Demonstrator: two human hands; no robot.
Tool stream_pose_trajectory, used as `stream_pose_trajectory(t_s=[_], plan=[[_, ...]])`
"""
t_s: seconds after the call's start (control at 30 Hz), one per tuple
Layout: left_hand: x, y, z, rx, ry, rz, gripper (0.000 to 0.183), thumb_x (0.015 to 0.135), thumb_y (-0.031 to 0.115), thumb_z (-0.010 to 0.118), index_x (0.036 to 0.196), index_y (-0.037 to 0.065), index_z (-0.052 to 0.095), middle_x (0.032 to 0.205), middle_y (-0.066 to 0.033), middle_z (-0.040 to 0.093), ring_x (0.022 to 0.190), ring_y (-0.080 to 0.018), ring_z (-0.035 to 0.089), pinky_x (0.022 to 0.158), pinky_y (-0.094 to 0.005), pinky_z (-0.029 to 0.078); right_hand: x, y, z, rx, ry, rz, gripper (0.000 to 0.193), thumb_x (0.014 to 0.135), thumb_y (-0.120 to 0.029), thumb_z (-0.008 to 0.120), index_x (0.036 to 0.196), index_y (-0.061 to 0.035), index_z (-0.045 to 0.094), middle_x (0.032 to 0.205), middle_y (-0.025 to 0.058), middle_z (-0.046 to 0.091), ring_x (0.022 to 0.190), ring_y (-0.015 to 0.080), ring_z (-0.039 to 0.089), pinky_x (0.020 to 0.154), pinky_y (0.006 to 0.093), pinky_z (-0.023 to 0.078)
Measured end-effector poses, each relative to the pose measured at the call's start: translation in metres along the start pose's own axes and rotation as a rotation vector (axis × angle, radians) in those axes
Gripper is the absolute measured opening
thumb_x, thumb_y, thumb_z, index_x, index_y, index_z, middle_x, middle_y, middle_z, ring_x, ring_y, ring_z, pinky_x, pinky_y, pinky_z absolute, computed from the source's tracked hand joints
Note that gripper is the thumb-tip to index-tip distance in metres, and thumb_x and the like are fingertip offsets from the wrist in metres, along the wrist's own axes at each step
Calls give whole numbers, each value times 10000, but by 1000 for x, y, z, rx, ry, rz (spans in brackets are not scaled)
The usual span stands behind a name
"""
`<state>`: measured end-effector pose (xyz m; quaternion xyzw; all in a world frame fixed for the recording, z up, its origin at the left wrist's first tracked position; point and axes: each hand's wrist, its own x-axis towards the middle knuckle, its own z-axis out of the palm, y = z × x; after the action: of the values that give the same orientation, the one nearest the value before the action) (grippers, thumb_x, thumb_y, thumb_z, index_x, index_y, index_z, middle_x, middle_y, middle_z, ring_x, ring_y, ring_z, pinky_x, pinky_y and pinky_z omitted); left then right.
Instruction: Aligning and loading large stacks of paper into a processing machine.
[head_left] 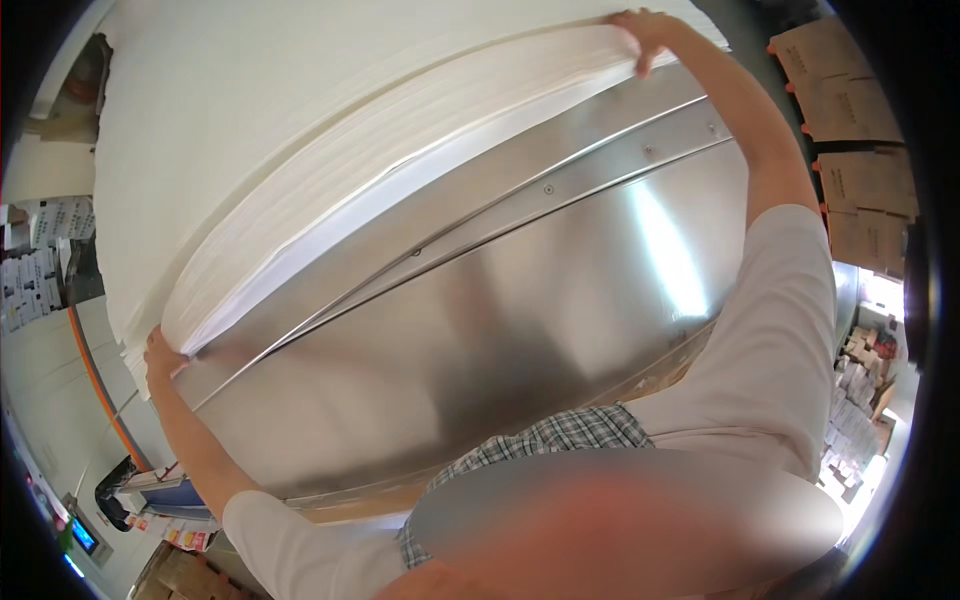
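A wide, thick stack of white paper sheets (380,140) spreads across the far side of a shiny metal table (560,290). Its near edge bows in a curve, and the layered sheet edges show. At the left near corner, my left hand (163,358) grips the edge of the stack, thumb toward the metal. Far out to the right, my right hand (648,35) is closed over the other near corner, fingers on top and thumb down along the edge. How deep each hand's hold goes between the sheets is hidden.
A metal bar with screws (600,170) crosses the table in front of the stack. Cardboard boxes (845,90) are piled at the far right, with more bundles (860,390) below. A small lit screen (83,535) and an orange strip (105,390) are at left.
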<state>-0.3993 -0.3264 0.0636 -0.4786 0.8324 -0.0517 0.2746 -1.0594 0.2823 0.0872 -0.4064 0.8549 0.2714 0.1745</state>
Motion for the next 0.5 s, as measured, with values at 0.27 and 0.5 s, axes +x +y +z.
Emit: stream_pose_trajectory(t_s=[0.27, 0.5], plan=[[18, -43, 45, -80, 361, 184, 895, 429, 80, 788, 1224, 125, 380, 1181, -165, 479, 1099, -350, 455, 916, -407, 403, -13, 76, 77, 782, 617, -746, 828, 517, -183, 788, 1255, -235, 418, 1289, 100, 388, 1187, 354, 348, 993, 437, 317], [18, -59, 56, -185, 585, 158, 696, 539, 115, 692, 1185, 108, 435, 1210, -132, 469, 1159, -314, 402, 978, -421, 298, -32, 48, 64, 206, 465, 438, 757, 520, -160, 777, 1211, -216, 471, 1243, 120, 417, 1126, 366, 377, 982, 460, 314]])
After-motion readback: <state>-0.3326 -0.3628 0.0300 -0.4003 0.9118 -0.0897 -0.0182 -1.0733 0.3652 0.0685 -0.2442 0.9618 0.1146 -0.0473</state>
